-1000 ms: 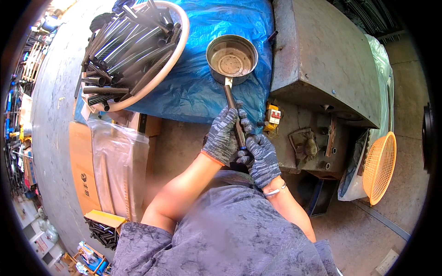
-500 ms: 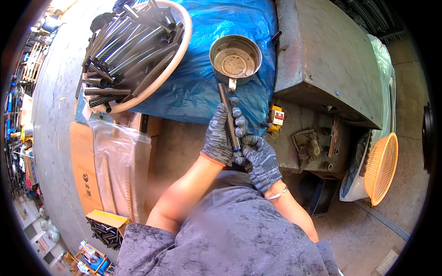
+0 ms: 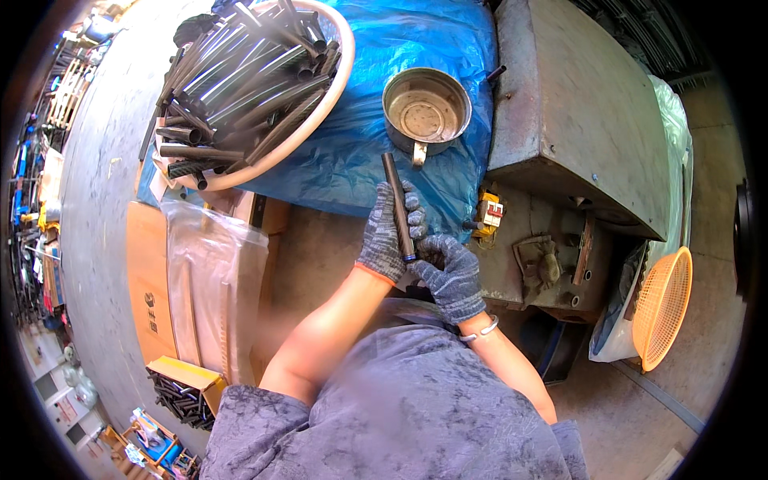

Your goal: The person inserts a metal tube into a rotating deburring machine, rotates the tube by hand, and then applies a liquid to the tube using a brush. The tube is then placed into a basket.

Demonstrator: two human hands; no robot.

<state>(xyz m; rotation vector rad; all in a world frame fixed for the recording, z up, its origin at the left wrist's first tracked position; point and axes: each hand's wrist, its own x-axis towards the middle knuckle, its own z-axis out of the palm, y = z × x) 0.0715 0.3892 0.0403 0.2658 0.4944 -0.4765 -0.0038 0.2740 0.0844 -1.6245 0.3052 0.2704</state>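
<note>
Fingers (image 3: 414, 214) of the left hand (image 3: 382, 236), head view, were curled closed round 1 dark tube (image 3: 394, 192), which sat tilted across the gloved palm, upper end clear, pointing up toward the metal pan (image 3: 442, 146) but apart from it. Right hand (image 3: 452, 280) was at the tube's lower end, by a bluish band, fingers bent and partly closed; couldn't tell whether they gripped it or only touched. Pan stood on the blue sheet (image 3: 344, 182), right of the pale basin (image 3: 350, 60) heaped with similar tubes (image 3: 240, 88). Progress, my read: 1 tube mid-handling, not set down; the heap could have been finished or waiting, nothing visible settled which. Carton (image 3: 188, 374) at lower left held shorter black pieces, relation to the tubes unclear. Hard to see: right fingertips were tucked behind the tube end and glove, so contact there was unconfirmed; left palm side was covered by the tube; basin was cut off at the top edge; pan's contents, if any, couldn't be made out; recess under the metal housing (image 3: 592, 120) was dark, and a blurry patch sat over the shirt and left forearm.
</note>
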